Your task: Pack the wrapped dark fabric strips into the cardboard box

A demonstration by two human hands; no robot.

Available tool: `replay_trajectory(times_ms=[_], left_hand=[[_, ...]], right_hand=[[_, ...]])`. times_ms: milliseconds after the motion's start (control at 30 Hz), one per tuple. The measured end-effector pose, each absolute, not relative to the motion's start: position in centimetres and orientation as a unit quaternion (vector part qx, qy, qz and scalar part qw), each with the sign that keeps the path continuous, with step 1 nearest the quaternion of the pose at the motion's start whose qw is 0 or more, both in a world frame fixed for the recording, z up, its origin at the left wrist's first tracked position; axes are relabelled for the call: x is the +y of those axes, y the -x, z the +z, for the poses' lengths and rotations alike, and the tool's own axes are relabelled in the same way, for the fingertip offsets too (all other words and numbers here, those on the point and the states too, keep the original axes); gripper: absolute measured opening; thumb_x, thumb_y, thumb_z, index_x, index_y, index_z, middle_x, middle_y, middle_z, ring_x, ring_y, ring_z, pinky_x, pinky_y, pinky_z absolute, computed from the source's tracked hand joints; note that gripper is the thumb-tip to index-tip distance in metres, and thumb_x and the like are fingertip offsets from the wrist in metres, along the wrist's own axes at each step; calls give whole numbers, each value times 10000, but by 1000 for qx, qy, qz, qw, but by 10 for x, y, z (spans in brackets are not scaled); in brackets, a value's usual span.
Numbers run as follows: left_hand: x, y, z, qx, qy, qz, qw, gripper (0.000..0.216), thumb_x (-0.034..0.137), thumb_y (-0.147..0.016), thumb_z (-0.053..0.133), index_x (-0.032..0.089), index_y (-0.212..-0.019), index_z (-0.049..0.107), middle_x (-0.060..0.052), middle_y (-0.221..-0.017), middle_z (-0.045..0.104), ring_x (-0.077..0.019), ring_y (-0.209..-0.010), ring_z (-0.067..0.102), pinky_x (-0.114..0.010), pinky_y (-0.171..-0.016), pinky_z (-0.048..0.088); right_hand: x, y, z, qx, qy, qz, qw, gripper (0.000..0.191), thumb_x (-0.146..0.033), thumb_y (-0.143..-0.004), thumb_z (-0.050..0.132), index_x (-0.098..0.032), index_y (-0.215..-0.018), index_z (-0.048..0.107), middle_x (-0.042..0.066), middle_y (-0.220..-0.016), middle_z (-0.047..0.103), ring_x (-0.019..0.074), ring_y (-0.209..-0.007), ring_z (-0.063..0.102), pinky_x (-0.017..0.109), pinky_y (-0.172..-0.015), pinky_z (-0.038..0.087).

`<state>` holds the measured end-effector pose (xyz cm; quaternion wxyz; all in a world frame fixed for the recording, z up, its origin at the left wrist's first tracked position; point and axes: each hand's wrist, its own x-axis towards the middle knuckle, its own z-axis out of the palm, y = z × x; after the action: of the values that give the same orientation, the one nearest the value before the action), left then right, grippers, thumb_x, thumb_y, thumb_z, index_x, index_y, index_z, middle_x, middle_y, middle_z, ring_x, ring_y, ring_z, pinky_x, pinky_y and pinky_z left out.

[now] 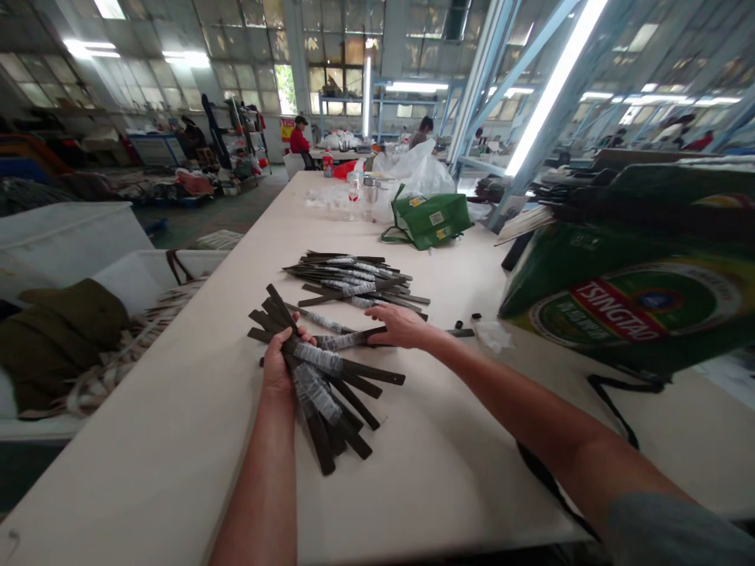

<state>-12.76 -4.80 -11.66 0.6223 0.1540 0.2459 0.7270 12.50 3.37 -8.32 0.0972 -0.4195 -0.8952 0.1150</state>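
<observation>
My left hand (281,360) is closed around a fanned bunch of dark flat strips (322,393), each wrapped at the middle with clear film. My right hand (399,324) reaches across the white table (177,440), fingers curled on one more wrapped strip (348,339) lying just beyond the bunch. A second pile of the same strips (354,281) lies farther up the table.
A stack of green printed bags (631,299) fills the right side, with a black strap hanging off the edge. A small green bag (430,220), bottles and plastic wrap stand farther back. White bins with cloth sit to the left. Other people work at distant tables.
</observation>
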Motion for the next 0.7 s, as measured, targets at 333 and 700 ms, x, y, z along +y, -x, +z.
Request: replay_trajectory(times_ms=[333,700], left_hand=[[-52,130,-119,184,-204,670,689,420,192,-677,730,145,-1089,659,18,-731,529,-84,-608,526,-242,-628,545],[-53,132,-122,162,-225,669,690,420,211,-719,710,146,-1128,640,21,-742,512,-81,-624,520,-232,-638,514]], right_hand=[[14,-212,-107,-845,531,65,21,218,-323,-854,613,-246,-1041,693,27,-1025,674,192,-921,623,274,-743,419],[37,-195,-82,-813,529,123,208,203,-276,-880,551,-212,-1026,676,15,-935,696,148,-820,620,256,-740,441]])
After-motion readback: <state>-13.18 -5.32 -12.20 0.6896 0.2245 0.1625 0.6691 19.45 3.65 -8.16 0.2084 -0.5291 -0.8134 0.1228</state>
